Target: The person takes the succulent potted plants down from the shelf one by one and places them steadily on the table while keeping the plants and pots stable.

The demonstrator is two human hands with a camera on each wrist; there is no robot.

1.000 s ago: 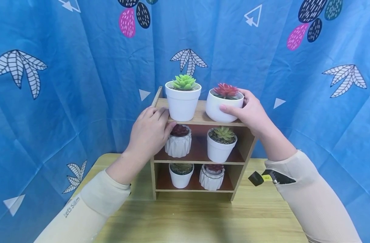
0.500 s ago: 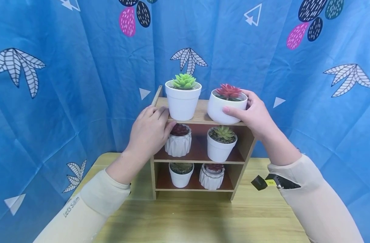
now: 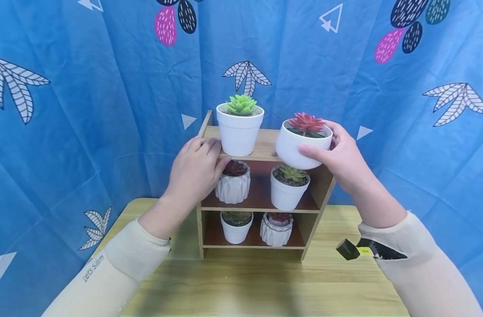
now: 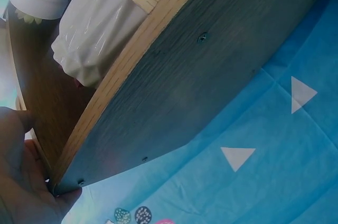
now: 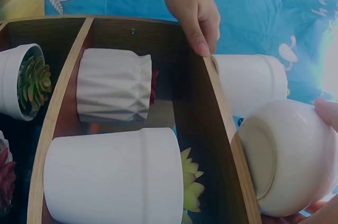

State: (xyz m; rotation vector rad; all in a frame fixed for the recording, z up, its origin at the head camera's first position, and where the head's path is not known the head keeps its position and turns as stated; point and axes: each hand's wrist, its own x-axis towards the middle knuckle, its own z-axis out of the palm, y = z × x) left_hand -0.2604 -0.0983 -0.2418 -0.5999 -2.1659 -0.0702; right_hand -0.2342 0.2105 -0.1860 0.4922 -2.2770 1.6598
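My right hand (image 3: 346, 165) grips a rounded white pot (image 3: 294, 149) holding a red artificial succulent (image 3: 306, 123), thumb on its front and fingers around the far side. The pot tilts slightly at the front edge of the top board; in the right wrist view its round base (image 5: 261, 158) shows beside that edge. With my left hand (image 3: 195, 171) I hold the upper left corner of a small wooden shelf (image 3: 267, 143), thumb below the board. Just right of that hand stands a white pot (image 3: 240, 134) with a bright green succulent.
The middle level bears a ribbed white pot (image 3: 233, 189) and a smooth one (image 3: 286, 196) with a pale green succulent. Below them stand another smooth pot (image 3: 236, 231) and a ribbed one (image 3: 276, 233). A wooden table (image 3: 241, 286) lies beneath, with a blue patterned curtain (image 3: 146, 88) behind.
My right hand has brought the red succulent's pot to the right and forward, off its place on the top board, tilting it a little. My left hand has stayed on the shelf corner.
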